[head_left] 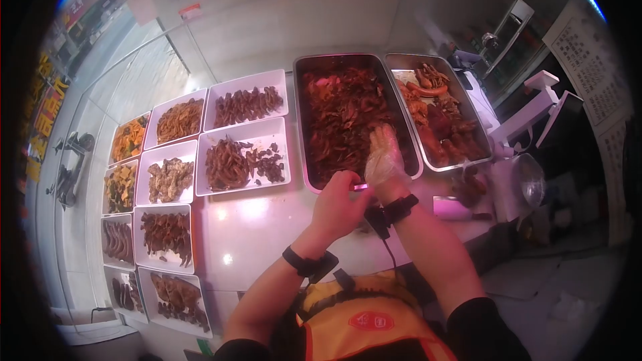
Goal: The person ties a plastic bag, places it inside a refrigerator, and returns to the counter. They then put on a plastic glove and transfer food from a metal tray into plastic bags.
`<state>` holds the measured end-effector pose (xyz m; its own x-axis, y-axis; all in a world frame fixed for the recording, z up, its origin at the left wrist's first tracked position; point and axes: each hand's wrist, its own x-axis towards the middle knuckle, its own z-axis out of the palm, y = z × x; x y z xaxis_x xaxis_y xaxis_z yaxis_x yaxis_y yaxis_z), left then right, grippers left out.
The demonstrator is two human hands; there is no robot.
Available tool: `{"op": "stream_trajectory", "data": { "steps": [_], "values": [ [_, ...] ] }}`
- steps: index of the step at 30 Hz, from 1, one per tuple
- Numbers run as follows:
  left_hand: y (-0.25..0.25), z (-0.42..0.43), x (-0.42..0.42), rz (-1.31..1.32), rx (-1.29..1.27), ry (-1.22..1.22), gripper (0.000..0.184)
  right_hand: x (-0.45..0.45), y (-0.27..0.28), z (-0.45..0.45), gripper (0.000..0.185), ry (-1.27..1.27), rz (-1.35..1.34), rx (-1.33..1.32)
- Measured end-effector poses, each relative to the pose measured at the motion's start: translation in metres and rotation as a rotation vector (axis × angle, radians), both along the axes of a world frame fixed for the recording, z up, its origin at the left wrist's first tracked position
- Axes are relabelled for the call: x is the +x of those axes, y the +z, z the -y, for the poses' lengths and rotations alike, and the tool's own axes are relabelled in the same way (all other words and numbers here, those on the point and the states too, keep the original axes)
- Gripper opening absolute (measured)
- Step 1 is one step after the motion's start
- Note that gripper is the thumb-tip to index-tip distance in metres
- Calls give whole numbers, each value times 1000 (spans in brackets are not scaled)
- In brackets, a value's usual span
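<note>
My right hand (pixel 386 157) wears a clear plastic glove (pixel 389 177) and is held out with its fingers straight, above the near right part of a large metal tray (pixel 304 130). That tray holds dark red braised meat pieces (pixel 341 107) in sauce. My left hand (pixel 340 206) is bare, its fingers pinched together at the glove's cuff beside my right wrist. A small shiny pink strip shows at those fingertips; what it is I cannot make out. Both wrists carry black straps.
On the left stand several white trays (pixel 289 160) of cooked meats and side dishes. A second metal tray (pixel 487 150) with larger meat pieces adjoins on the right, near a white scale (pixel 528 117). A glass screen runs behind the white counter (pixel 251 241).
</note>
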<state>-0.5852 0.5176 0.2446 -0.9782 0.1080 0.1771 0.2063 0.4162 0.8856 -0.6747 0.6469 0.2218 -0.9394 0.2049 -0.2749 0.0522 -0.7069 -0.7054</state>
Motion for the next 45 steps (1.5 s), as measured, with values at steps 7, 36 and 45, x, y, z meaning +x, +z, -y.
{"op": "stream_trajectory", "data": {
  "steps": [7,36,45],
  "values": [
    [-14,-10,-11,-213,-248,-134,17,11,-8,-3,61,12,0,123],
    [-46,22,38,11,-286,246,41,32,9,-136,63,-97,-195,144],
    [-113,3,11,436,213,309,26,70,-15,-289,59,385,-447,30]
  ]
}}
